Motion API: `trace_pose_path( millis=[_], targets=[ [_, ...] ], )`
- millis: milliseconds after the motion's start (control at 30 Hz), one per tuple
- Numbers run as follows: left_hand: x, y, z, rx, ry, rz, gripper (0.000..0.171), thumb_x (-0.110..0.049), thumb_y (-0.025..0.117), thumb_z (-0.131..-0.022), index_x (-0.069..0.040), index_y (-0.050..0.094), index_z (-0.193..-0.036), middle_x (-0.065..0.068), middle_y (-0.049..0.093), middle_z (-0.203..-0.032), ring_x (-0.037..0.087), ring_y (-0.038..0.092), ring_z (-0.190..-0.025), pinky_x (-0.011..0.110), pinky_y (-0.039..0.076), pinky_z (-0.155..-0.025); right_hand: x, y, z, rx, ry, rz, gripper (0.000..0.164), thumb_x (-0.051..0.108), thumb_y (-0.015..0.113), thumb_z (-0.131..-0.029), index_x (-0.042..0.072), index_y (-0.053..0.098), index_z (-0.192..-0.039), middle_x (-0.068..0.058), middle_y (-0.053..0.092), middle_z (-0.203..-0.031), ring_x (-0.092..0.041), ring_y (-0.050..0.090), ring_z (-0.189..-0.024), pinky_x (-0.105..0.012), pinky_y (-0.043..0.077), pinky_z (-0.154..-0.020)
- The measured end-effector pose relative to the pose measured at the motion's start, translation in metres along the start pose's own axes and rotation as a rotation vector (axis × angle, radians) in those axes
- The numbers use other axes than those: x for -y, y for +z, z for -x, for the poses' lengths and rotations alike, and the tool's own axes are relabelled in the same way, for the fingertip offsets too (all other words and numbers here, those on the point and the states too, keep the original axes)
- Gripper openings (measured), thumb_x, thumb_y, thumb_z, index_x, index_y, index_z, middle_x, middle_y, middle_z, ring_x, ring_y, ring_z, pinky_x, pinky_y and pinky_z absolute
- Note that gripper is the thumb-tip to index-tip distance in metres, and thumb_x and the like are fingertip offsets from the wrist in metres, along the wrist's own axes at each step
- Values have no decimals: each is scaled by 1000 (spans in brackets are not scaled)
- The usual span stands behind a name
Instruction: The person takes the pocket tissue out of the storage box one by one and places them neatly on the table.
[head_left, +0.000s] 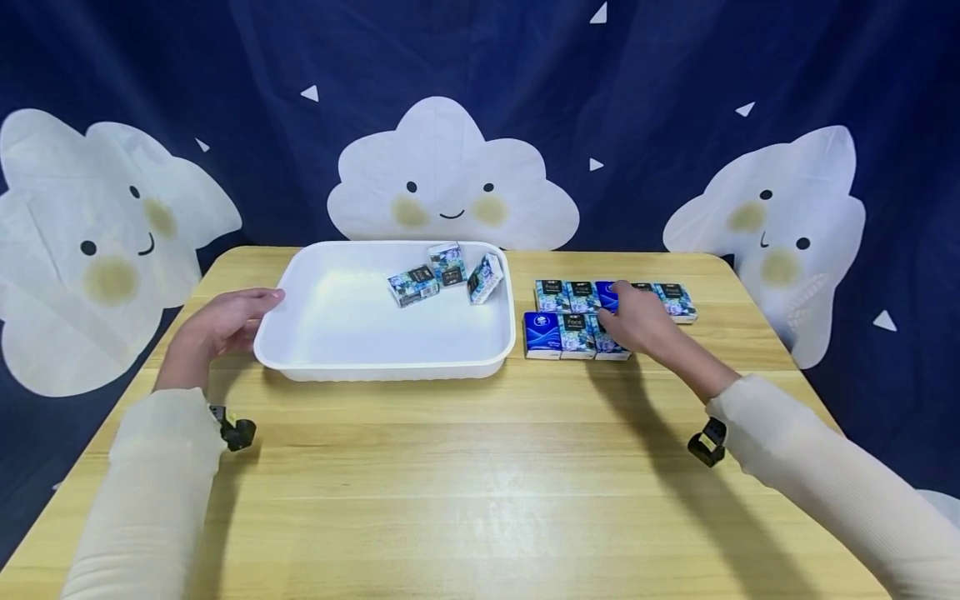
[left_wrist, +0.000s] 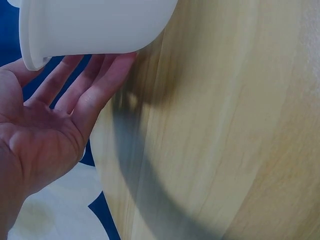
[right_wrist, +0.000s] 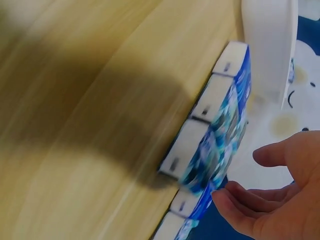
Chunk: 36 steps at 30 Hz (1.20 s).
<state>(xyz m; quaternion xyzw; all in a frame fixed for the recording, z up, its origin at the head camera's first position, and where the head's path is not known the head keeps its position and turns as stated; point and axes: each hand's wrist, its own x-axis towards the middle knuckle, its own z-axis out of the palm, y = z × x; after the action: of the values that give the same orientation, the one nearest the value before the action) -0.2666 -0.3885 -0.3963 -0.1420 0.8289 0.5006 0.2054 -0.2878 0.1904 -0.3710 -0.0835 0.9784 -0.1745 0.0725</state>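
Observation:
My left hand (head_left: 228,321) grips the left rim of a white plastic basin (head_left: 375,367). Its thumb is over the rim, while the fingers lie against the outside wall, as the left wrist view shows. Three floral tissue packs (head_left: 413,286) lie in the basin's right part. To the right of it, two rows of tissue packs (head_left: 577,335) lie side by side, mostly blue floral with some plain dark blue. Over the right part of these rows hovers my right hand (head_left: 641,321); in the right wrist view its thumb and fingers are apart, with nothing between them.
Everything stands on a light wooden table (head_left: 450,483). Behind it hangs a dark blue curtain (head_left: 525,67) with smiling white clouds. A small black device (head_left: 236,431) sits at the left cuff, and another black device (head_left: 707,442) at the right cuff.

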Motion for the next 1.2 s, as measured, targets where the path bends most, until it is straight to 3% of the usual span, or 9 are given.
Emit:
trace_pose_path(
  millis=[100,233,367,500,733,900,1033,1200],
  targets=[
    [0,0,-1,1,-4,1,92,-66,46,-99,-14,7,-164,22,26,-163,18,57,-119,25,56,-87,10,3,-1,-2,-15,-4,60,24,53,-104,-10,34,-150,-10,61,-72,-21,53,-56,-39,47,-63],
    [0,1,-2,4,-6,7,93,-66,46,-99,-13,7,-164,22,24,-164,30,46,-134,26,56,-88,23,9,-2,-7,-54,1,58,24,53,-104,-9,36,-149,-15,65,-81,-24,58,-65,-47,52,-77],
    [-1,1,-1,6,0,8,93,-65,46,-99,-12,7,-164,23,25,-163,23,54,-123,27,56,-88,39,14,-4,-11,-88,1,57,23,55,-104,-8,38,-148,-22,67,-98,-30,63,-80,-53,53,-92],
    [-1,2,0,7,5,10,93,-65,47,-98,-12,8,-164,23,26,-162,14,58,-112,27,56,-88,55,16,-7,-34,-127,15,53,22,56,-103,-8,43,-144,-26,67,-110,-35,67,-92,-52,54,-90],
    [0,3,0,-3,2,20,93,-66,46,-98,-12,7,-164,23,26,-163,27,49,-129,25,56,-88,92,18,-13,-92,-213,40,46,16,58,-101,-8,49,-140,-26,65,-120,-38,66,-107,-48,56,-92],
    [1,3,-1,-6,5,20,95,-67,47,-97,-13,8,-164,22,26,-163,25,51,-127,25,56,-88,120,23,-19,-111,-264,51,45,15,59,-99,-6,51,-138,-26,64,-124,-37,66,-109,-45,57,-91],
    [2,2,-2,-6,5,19,95,-67,47,-97,-13,8,-164,22,26,-163,25,51,-126,24,56,-88,141,28,-23,-69,-279,117,47,18,58,-100,-2,49,-141,-22,64,-124,-32,66,-107,-40,58,-87],
    [4,1,-2,-3,-3,26,91,-65,45,-99,-14,8,-164,21,25,-163,29,47,-132,25,56,-88,162,36,-28,-4,-303,166,51,23,57,-101,0,46,-145,-20,63,-126,-31,63,-112,-40,55,-95]
  ],
)
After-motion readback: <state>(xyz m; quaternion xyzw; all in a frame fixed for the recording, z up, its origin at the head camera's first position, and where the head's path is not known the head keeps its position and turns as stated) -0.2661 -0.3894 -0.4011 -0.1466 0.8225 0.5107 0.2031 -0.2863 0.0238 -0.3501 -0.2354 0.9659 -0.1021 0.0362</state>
